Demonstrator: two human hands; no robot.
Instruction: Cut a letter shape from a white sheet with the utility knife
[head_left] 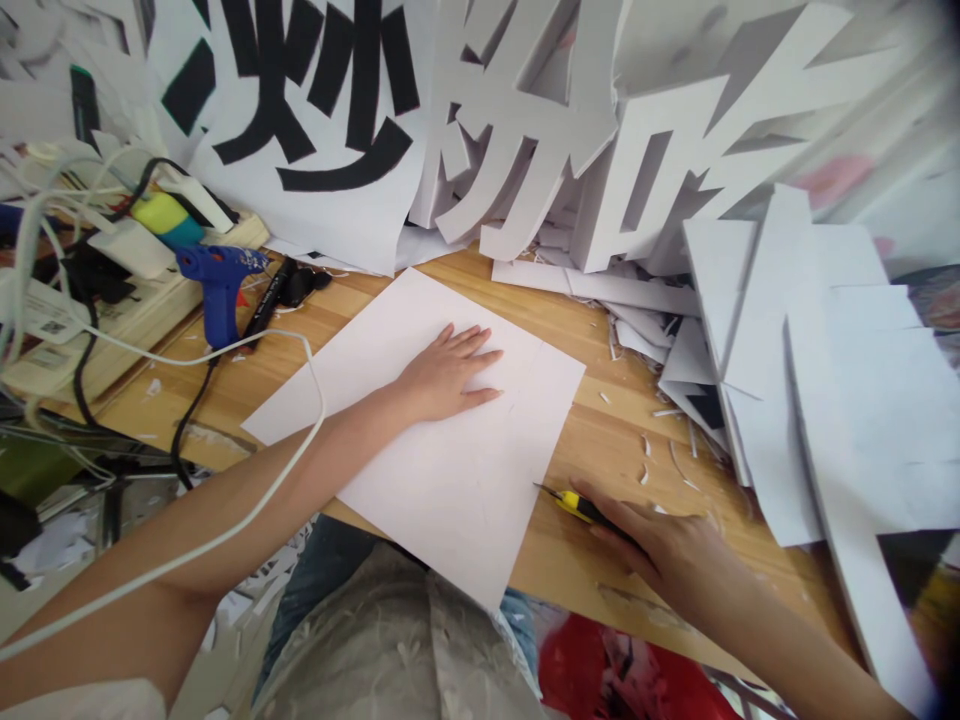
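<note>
A white sheet (450, 480) lies at an angle on the wooden table, its near corner hanging past the front edge. Flat on its upper middle rests my left hand (450, 375), fingers stretched out and holding nothing. To the right of the sheet, my right hand (660, 535) is closed around a yellow and black utility knife (574, 503). The knife's thin blade points left, close to the sheet's right edge; whether it touches the sheet I cannot tell. Faint lines show on the sheet's surface.
A blue glue gun (219, 290) and a black marker (270, 300) lie left, beside power strips with tangled cables (90, 260). A white cable (322, 385) crosses above my left arm. Large white cut-out characters (525, 120) stand behind. White offcuts (862, 400) pile up at right; scraps litter the wooden table (600, 440).
</note>
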